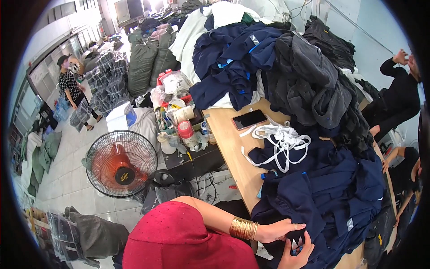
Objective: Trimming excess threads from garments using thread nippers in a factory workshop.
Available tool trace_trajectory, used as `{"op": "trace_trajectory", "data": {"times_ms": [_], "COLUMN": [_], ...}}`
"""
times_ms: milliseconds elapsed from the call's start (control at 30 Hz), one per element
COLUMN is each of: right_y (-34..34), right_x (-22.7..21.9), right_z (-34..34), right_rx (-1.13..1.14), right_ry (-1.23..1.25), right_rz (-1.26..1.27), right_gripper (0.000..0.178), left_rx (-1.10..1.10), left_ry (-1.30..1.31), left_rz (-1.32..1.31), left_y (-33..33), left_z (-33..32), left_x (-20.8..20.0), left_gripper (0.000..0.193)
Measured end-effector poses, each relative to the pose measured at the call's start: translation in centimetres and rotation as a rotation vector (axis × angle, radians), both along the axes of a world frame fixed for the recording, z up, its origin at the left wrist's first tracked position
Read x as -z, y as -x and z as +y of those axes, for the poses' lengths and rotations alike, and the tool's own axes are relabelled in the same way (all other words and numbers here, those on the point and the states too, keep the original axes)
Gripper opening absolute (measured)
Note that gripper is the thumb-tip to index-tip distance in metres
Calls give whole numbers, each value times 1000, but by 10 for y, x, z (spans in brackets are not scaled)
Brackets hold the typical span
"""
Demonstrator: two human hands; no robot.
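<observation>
My left hand (280, 231), with gold bangles (243, 228) at its wrist, reaches in from a red sleeve (179, 237). Its thumb and fingers pinch an edge of a navy blue garment (291, 197). Just below it, my right hand (299, 256) is closed round small thread snips (294, 245), their pale blades pointing up at the pinched cloth. The fingers partly cover the snips' body. More navy garments (354, 179) lie heaped around both hands on the wooden table (224, 130).
Beyond the garment lie tangled white tape (286, 143) and a phone (249, 119). High piles of navy (233, 54) and dark grey clothes (309, 76) cover the far table. A fan (121, 163) stands left. Two people (398, 98) are at the right; another person (71, 87) stands far left.
</observation>
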State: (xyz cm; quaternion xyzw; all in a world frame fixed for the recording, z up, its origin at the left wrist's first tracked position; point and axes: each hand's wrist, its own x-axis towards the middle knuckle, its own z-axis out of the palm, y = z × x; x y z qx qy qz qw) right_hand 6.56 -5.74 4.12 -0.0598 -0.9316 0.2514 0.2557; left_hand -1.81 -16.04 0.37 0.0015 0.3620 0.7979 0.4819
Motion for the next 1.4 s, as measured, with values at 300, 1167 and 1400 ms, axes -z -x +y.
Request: {"op": "trace_trajectory", "data": {"times_ms": [300,1167,1400], "right_y": [-2,-12,-24], "right_x": [-1,17,25], "right_z": [-4,12,22], "right_rx": [5,-35,-6], "right_ry": [50,159,183], "right_rz": [-21,19,6], "right_gripper": [38,25,17], "left_rx": [-39,48,308], "left_ry": [41,711,730], "left_rz": [-17,1105,855], "left_y": [-3,42,79], "left_z": [-1,-4,-4], "left_x": [-1,64,114], "left_gripper": [50,65,73]}}
